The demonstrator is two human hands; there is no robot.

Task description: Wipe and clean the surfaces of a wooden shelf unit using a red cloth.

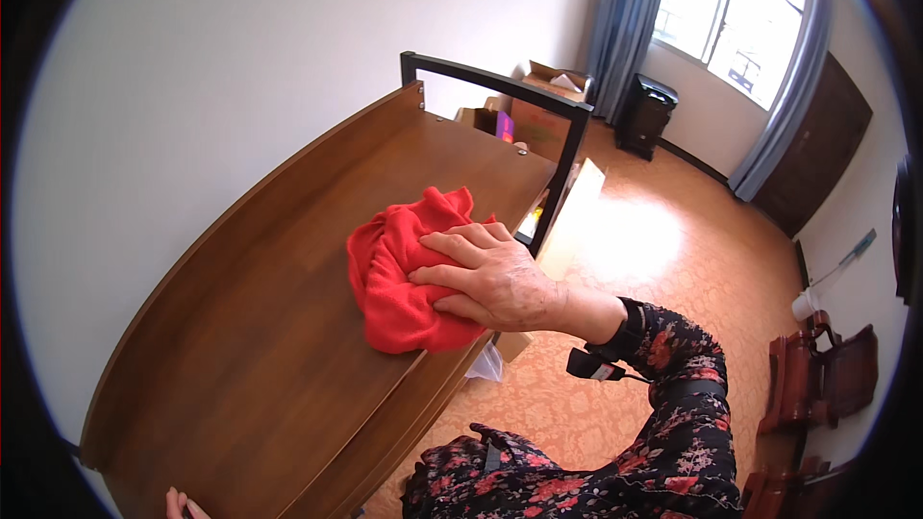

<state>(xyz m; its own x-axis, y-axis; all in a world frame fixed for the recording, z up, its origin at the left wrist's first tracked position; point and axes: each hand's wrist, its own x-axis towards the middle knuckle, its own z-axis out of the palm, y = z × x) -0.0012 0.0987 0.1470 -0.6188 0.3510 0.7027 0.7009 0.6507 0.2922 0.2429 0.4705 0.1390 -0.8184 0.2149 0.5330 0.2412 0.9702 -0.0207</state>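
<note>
My right hand presses down on a bunched red cloth, its fingers spread over and partly sunk into the folds. The cloth lies on the brown wooden top of a shelf unit, close to its front edge. At the bottom left, only the fingertips of my left hand show, slightly apart at the wooden top; the rest of that hand is out of the picture.
A raised wooden board runs along the wall side, and a black metal frame closes the far end. Beyond stand cardboard boxes and a black cabinet-like object. Red-brown wooden chairs stand at the right.
</note>
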